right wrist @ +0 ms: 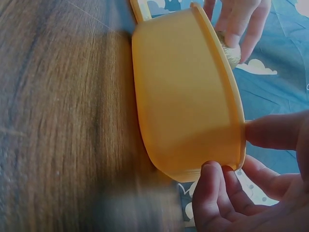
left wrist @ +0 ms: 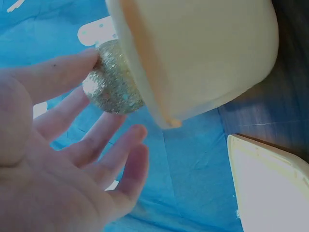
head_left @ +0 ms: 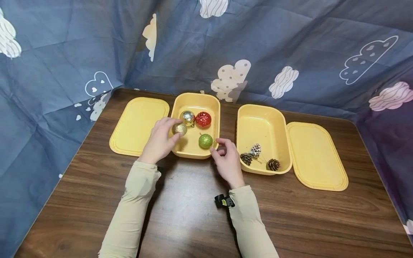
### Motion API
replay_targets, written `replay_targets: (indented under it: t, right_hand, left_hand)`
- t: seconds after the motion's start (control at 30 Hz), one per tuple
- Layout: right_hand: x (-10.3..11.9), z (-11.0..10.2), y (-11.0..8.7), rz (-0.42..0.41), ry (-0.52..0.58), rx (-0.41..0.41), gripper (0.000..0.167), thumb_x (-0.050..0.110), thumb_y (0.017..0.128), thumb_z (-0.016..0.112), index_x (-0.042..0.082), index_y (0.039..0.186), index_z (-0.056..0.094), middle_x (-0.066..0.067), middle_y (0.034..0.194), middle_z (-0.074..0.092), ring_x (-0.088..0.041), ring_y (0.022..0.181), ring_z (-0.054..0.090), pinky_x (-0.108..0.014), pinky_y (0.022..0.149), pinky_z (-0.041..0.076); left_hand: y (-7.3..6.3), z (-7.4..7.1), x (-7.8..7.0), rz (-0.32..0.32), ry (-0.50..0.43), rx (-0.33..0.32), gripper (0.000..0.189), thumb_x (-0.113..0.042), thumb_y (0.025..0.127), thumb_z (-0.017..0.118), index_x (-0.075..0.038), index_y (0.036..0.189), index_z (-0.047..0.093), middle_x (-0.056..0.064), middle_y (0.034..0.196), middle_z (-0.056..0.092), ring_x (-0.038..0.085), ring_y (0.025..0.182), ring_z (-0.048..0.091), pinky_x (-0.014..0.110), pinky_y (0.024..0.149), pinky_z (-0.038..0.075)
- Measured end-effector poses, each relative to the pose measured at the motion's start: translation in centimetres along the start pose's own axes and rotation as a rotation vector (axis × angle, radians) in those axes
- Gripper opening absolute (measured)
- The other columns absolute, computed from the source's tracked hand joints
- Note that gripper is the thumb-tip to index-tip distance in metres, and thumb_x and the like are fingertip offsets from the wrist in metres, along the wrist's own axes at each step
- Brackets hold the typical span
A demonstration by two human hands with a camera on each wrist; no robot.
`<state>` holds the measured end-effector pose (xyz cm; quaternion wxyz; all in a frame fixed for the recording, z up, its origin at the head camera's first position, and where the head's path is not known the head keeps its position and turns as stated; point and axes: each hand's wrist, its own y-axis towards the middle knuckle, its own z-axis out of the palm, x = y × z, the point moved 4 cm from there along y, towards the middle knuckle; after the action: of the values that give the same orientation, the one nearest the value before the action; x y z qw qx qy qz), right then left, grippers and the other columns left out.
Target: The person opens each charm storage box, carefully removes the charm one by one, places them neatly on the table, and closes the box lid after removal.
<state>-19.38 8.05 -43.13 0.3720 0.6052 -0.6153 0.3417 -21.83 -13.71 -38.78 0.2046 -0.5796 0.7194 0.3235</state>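
Dark blue cloth [head_left: 193,53] printed with clouds hangs behind a brown wood-grain table [head_left: 184,215], and the bauble box [head_left: 193,144], a yellow tub, is the landmark. Left of the bauble box lies a yellow lid [head_left: 139,125], flat and loose. At the bauble box's left side, the left hand [head_left: 159,138] pinches a gold glitter ball [head_left: 179,129] between thumb and fingertips, level with the rim or just above it; the outer fingers are loosely bent and take no part. Inside the bauble box, a shiny silver ball [head_left: 187,117] and a red ball [head_left: 203,119] sit side by side towards the back, and a green ball [head_left: 205,141] lies near the front right corner. At that corner, the right hand's [head_left: 228,161] thumb and fingers grip the rim. Right of the bauble box, a second yellow box [head_left: 258,125] holds three pine cones [head_left: 273,165] along its front, with another lid [head_left: 317,156] beside it.

The gold ball could slip, I judge, since only fingertips hold its round surface; dropped, it might knock the others or bounce over the left wall. A hard pull at the corner could drag the bauble box and set the balls rolling.
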Motion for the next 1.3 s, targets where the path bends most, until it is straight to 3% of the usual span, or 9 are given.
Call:
replay_targets:
  t: [0.2,0.43,0.53,0.73,0.97,1.13,1.3]
  right_hand:
    - [0.4,-0.2,-0.1,-0.009,-0.020,0.026,0.044,0.016,0.086,0.070,0.004,0.125,0.057,-0.014,0.113,0.057,-0.023,0.084,0.063,-0.026,0.068,0.049]
    - [0.4,-0.3,0.0,-0.006,-0.017,0.038,0.047,0.014,0.084,0.071,0.003,0.127,0.056,-0.014,0.113,0.057,-0.022,0.085,0.063,-0.025,0.067,0.049]
    - [0.4,-0.3,0.0,-0.005,-0.015,0.037,0.048,0.014,0.084,0.071,0.003,0.127,0.055,-0.014,0.112,0.057,-0.022,0.085,0.063,-0.026,0.068,0.049]
    - [0.3,-0.3,0.0,-0.005,-0.014,0.034,0.048,0.014,0.083,0.072,0.004,0.127,0.055,-0.014,0.111,0.057,-0.022,0.084,0.062,-0.027,0.070,0.049]
    - [0.1,-0.3,0.0,-0.002,-0.008,0.031,0.048,0.014,0.083,0.072,0.004,0.127,0.055,-0.013,0.111,0.057,-0.021,0.083,0.062,-0.025,0.068,0.050]
    - [0.1,-0.3,-0.1,-0.001,-0.007,0.035,0.049,0.015,0.083,0.072,0.004,0.127,0.054,-0.013,0.112,0.057,-0.021,0.084,0.062,-0.026,0.068,0.050]
    - [0.2,-0.2,0.0,-0.009,-0.008,0.038,0.049,0.014,0.084,0.072,0.004,0.128,0.054,-0.014,0.112,0.057,-0.022,0.084,0.062,-0.026,0.070,0.049]
  left_hand:
    - [0.0,-0.6,-0.2,0.039,-0.057,-0.061,0.048,-0.013,0.087,0.070,-0.003,0.132,0.055,0.017,0.124,0.058,0.031,0.116,0.053,0.046,0.103,0.041]
    - [0.0,-1.1,-0.5,0.069,-0.131,-0.120,0.046,-0.015,0.086,0.072,-0.004,0.129,0.058,0.013,0.112,0.059,0.024,0.090,0.053,0.037,0.079,0.046]
    - [0.0,-1.3,-0.7,0.068,-0.193,-0.120,0.045,-0.016,0.087,0.072,-0.005,0.129,0.059,0.013,0.115,0.059,0.023,0.096,0.056,0.040,0.084,0.051]
    - [-0.2,-1.8,-0.9,0.017,-0.317,-0.100,0.047,-0.017,0.088,0.071,-0.008,0.132,0.057,0.012,0.119,0.059,0.024,0.106,0.059,0.045,0.088,0.052]
    - [-0.7,-2.4,-1.0,-0.057,-0.443,-0.105,0.049,-0.019,0.087,0.071,-0.011,0.133,0.056,0.010,0.123,0.059,0.023,0.107,0.058,0.032,0.085,0.050]
    - [-0.8,-2.7,-1.2,-0.075,-0.514,-0.094,0.048,-0.015,0.087,0.071,-0.008,0.133,0.056,0.011,0.124,0.058,0.022,0.106,0.058,0.023,0.083,0.049]
    - [-1.1,-2.9,-1.3,-0.092,-0.587,-0.076,0.045,-0.010,0.087,0.070,-0.006,0.129,0.058,0.010,0.130,0.058,0.018,0.105,0.059,0.022,0.086,0.050]
